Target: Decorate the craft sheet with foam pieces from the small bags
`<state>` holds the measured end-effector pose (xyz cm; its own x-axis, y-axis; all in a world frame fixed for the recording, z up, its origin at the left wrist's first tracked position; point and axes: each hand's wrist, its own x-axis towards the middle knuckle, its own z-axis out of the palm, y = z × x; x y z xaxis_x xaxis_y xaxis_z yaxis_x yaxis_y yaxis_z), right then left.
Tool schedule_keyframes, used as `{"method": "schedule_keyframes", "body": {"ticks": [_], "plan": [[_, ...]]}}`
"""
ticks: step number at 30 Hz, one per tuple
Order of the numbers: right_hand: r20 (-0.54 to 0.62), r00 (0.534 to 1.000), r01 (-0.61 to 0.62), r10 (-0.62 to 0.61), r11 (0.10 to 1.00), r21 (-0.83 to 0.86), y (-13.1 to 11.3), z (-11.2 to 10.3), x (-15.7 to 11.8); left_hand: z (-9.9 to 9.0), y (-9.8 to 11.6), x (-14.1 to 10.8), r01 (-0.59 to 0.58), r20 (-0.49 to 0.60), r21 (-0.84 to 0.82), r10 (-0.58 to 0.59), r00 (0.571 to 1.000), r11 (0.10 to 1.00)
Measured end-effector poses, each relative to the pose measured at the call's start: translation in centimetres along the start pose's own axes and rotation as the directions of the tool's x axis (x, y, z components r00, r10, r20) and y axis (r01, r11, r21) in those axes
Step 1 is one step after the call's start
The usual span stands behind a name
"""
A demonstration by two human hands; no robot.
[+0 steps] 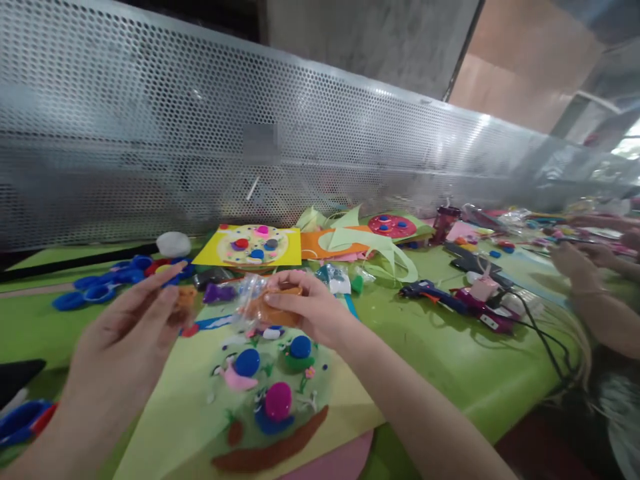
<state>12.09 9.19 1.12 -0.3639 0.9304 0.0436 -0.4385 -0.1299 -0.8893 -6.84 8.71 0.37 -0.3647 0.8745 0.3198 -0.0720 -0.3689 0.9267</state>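
1. L hand [133, 317]: thumb & fingers pinch an orange clay lump [186, 297], index sticking out; blurry, exact contact hard to see.
2. R hand [320, 310]: closed on an orange clay packet [283, 308] w/ clear wrapper bunched at its L end. Both orange bits are up over the far edge of the snail picture, L & R hands apart.
3. Snail picture [175, 413], pale yellow-green sheet, lies b/w the forearms: pink snail [240, 377] w/ blue shell, green snail [299, 360] w/ blue shell, blue snail [273, 421] w/ magenta shell; brown clay strip [270, 447] along near edge.
4. Behind hands: purple clay packet [220, 293], yellow card [210, 252] w/ clay dots, white ball [173, 244] to its L.
5. R side of green table [400, 353]: dark-blue glue gun [435, 293] nr magenta power strip [487, 312] & cables.
6. Far R: co-worker's hand [580, 273], blurred. Perforated metal panel [310, 133] runs along back.
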Motion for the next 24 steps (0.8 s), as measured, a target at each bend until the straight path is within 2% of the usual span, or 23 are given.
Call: {"method": "schedule_keyframes", "body": {"ticks": [2, 3, 6, 9, 11, 16, 20, 24], "plan": [[-0.021, 1.000, 0.009, -0.008, 1.000, 0.007, 0.0, -0.1, 0.1, 0.0, 0.5, 0.5, -0.011, 0.027, -0.092, 0.014, 1.000, 0.996], [-0.023, 1.000, 0.017, -0.017, 1.000, 0.001, 0.0, 0.0, 0.1, 0.0, 0.6, 0.5, -0.011, 0.055, -0.086, 0.016, 0.998, 0.996], [-0.018, 0.999, 0.044, -0.044, 0.998, -0.039, 0.3, 0.1, 0.1, -0.3, 0.6, -0.1, 0.004, 0.205, 0.138, -0.032, 0.978, 0.990], [0.008, 1.000, 0.026, -0.025, 0.998, -0.056, 0.6, 0.2, 0.0, -0.5, 0.5, -1.0, -0.091, 0.390, 0.375, -0.068, 0.918, 0.923], [0.020, 1.000, 0.016, -0.015, 0.998, -0.066, 0.7, 0.3, -0.1, -0.3, 0.6, -1.3, -0.158, 0.461, 0.416, -0.058, 0.885, 0.895], [0.054, 0.997, 0.061, -0.054, 0.990, -0.128, 0.7, 0.3, -0.2, 0.1, 1.1, -1.4, -0.169, 0.530, 0.384, -0.067, 0.845, 0.908], [0.041, 0.996, 0.091, -0.084, 0.963, -0.254, 0.9, 0.1, -0.2, -0.1, 0.8, -1.5, -0.184, 0.521, 0.439, -0.082, 0.850, 0.879], [0.100, 0.990, 0.126, -0.103, 0.957, -0.260, 1.5, -0.2, 0.0, -0.5, 0.3, -1.3, -0.117, 0.503, 0.466, -0.154, 0.851, 0.877]]}}
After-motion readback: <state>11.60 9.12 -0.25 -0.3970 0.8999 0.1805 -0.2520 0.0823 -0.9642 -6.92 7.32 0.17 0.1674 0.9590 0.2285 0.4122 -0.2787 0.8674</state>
